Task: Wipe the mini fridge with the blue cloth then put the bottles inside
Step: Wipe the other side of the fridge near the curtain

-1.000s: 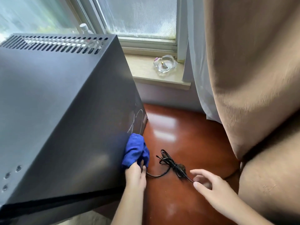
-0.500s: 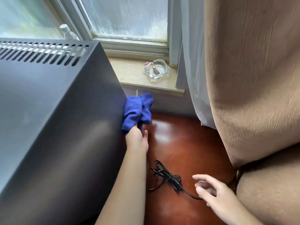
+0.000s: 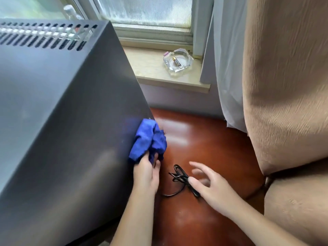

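Observation:
The black mini fridge (image 3: 53,107) fills the left half of the view, with vent slots along its top rear edge. My left hand (image 3: 146,174) grips the bunched blue cloth (image 3: 148,139) and presses it against the lower part of the fridge's right side panel. My right hand (image 3: 211,187) hovers with spread fingers over the red-brown wooden floor, just right of a bundled black power cord (image 3: 179,178), holding nothing. A clear bottle (image 3: 70,12) shows only its cap and shoulder behind the fridge, by the window.
A stone windowsill (image 3: 154,73) carries a glass ashtray (image 3: 178,62) with a small battery in it. A white sheer curtain (image 3: 229,68) and a beige drape (image 3: 284,77) hang at the right. A beige upholstered seat (image 3: 298,206) sits at the lower right.
My left hand has swept the cloth up the fridge's right side and back down to its lower part. My right hand stayed near the cord, shifting slightly toward it.

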Motion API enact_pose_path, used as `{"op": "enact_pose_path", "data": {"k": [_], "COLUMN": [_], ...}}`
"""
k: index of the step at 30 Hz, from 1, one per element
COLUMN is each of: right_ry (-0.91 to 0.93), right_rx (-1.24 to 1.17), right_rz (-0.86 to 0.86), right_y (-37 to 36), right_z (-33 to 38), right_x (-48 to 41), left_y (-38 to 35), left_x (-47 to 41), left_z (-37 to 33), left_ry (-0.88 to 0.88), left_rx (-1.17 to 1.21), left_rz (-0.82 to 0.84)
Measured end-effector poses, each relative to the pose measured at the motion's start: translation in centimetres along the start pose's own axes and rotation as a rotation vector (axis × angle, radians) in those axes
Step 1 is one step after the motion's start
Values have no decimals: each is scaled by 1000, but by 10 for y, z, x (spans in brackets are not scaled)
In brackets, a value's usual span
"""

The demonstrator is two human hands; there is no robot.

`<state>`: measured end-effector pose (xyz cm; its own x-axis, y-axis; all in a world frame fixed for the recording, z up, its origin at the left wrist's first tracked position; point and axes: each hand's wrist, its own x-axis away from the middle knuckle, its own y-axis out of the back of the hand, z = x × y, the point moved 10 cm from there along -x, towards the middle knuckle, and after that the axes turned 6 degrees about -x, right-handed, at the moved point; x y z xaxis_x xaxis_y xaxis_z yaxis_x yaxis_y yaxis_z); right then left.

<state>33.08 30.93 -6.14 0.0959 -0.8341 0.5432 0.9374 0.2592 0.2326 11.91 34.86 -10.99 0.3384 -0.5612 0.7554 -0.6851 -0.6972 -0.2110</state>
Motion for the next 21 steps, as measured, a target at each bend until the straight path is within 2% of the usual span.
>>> {"op": "enact_pose_path", "data": {"k": [3,6,9,11,17,21], "right_ry": [175,279,212,143,-70,-16], "right_rx": [-4,-40,-1,61,44,64], "right_rz": [42,52,30,11,0,22], "right_y": [-32,-51,-49,-41,-21,-24], "right_z": [59,104,104,84,10,23], "right_x": [-33,-71,-99,-104,-104,-110], "left_y": [-43,-73,-90,-86,11,40], "left_x": [8,-3,-30,-55,-74,-59], "left_z": [-37,-50,-35,-13,72,79], "left_ry": [-88,-64,25,84,268,259], "left_rx": [-12,-48,-48,-32,-12,-5], "left_rz": [110,146,149,95,-173,-198]}}
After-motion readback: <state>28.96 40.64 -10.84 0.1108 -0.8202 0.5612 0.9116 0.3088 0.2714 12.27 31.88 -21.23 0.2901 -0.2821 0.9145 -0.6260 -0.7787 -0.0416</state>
